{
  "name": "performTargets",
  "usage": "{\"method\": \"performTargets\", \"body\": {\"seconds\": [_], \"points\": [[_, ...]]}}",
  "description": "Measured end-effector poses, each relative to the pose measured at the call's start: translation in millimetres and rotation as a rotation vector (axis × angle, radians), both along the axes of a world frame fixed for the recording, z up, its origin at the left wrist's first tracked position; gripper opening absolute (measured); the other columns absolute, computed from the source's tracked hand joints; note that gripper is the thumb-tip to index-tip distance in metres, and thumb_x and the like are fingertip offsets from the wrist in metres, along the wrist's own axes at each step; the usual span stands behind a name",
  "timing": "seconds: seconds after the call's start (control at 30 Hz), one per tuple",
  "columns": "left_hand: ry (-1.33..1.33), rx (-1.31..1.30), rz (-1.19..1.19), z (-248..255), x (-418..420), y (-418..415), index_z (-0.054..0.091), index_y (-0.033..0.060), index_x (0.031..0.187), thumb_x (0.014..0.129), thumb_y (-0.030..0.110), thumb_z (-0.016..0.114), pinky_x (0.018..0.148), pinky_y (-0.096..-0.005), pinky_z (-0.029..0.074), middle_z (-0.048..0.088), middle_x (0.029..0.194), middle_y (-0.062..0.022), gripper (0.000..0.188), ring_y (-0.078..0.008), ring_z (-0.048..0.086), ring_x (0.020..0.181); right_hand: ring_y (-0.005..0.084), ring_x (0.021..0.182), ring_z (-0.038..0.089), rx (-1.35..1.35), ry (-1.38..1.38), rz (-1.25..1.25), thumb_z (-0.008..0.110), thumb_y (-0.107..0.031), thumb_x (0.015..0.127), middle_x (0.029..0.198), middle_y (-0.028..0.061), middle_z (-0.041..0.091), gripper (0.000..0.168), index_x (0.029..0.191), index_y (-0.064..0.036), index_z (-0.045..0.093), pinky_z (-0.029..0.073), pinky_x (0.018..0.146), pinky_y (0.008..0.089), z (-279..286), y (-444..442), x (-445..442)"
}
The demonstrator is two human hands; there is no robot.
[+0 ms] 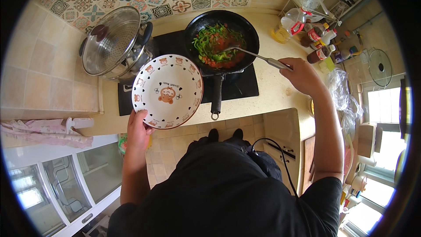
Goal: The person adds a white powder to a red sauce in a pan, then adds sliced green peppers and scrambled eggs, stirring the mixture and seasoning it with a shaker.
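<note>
My left hand (139,128) grips the near left rim of a white plate (154,82) printed with brown bears and black hearts. Nothing lies on the plate, which is held left of the wok handle (216,93). In my right hand (302,75) is the handle of a metal cooking utensil (260,56). Its head dips into sliced green peppers and chopped red pieces (213,44), partly hidden by the food. A black wok (251,36) holds this food and rests on the black cooktop (246,85).
A lidded steel steamer pot (113,46) stands at the left by the wall. On the right are an oil jug (289,24), several sauce bottles (320,54) and crumpled plastic bags (338,89). A glass lid (380,67) hangs on the right wall. A pink cloth (49,131) lies at the left.
</note>
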State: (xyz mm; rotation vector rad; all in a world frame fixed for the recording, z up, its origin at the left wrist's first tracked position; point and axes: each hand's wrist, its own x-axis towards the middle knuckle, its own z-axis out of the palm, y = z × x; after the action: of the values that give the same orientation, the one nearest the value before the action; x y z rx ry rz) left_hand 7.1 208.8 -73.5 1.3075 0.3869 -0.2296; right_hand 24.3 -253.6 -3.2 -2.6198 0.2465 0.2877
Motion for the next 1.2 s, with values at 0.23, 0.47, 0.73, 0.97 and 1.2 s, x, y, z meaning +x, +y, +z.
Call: {"method": "performTargets", "body": {"seconds": [0.23,0.47,0.73,0.97,1.2], "points": [[0.031,0.031,0.037,-2,-2,3,0.052,0.0061,0.116,0.092,0.018,0.048,0.042,-0.0201,0.029,0.059,0.083,-0.002,0.026,-0.0051,0.043,0.053,0.0389,0.087,0.066,0.227,-0.093,-0.103,0.061,-0.025,0.088,0.091,0.0224,0.068,0.035,0.119,-0.009,0.065,0.051,0.079,0.0421,-32,44,11],[0.014,0.023,0.035,5,-4,0,0.052,0.0055,0.115,0.092,0.017,0.049,0.042,-0.0201,0.028,0.059,0.082,-0.0019,0.026,-0.0045,0.042,0.053,0.0352,0.087,0.066,-0.03,-0.193,0.066,0.061,-0.024,0.088,0.096,0.0165,0.069,0.035,0.121,-0.015,0.065,0.053,0.078,0.0432,-45,47,-13],[0.034,0.02,0.09,6,0,-10,0.051,0.0049,0.115,0.092,0.017,0.049,0.042,-0.0205,0.028,0.058,0.083,-0.0027,0.026,-0.005,0.041,0.053,0.0347,0.09,0.066,0.059,-0.256,0.06,0.061,-0.022,0.088,0.1,0.0156,0.069,0.036,0.123,-0.015,0.063,0.053,0.08,0.0428,-46,50,-6],[0.028,0.027,0.046,3,-1,-7,0.051,0.0047,0.115,0.093,0.017,0.048,0.042,-0.0205,0.027,0.058,0.083,-0.003,0.026,-0.005,0.041,0.053,0.0321,0.088,0.066,-0.032,-0.256,0.082,0.06,-0.021,0.088,0.097,0.0127,0.069,0.036,0.123,-0.016,0.063,0.053,0.077,0.0418,-57,34,-18],[0.022,0.015,0.02,-2,-1,-5,0.051,0.0054,0.116,0.093,0.018,0.048,0.042,-0.0207,0.027,0.058,0.084,-0.0023,0.027,-0.005,0.042,0.053,0.0336,0.085,0.066,-0.094,-0.25,0.111,0.06,-0.02,0.087,0.094,0.013,0.069,0.034,0.121,-0.016,0.064,0.053,0.075,0.0437,-47,40,-17]]}}
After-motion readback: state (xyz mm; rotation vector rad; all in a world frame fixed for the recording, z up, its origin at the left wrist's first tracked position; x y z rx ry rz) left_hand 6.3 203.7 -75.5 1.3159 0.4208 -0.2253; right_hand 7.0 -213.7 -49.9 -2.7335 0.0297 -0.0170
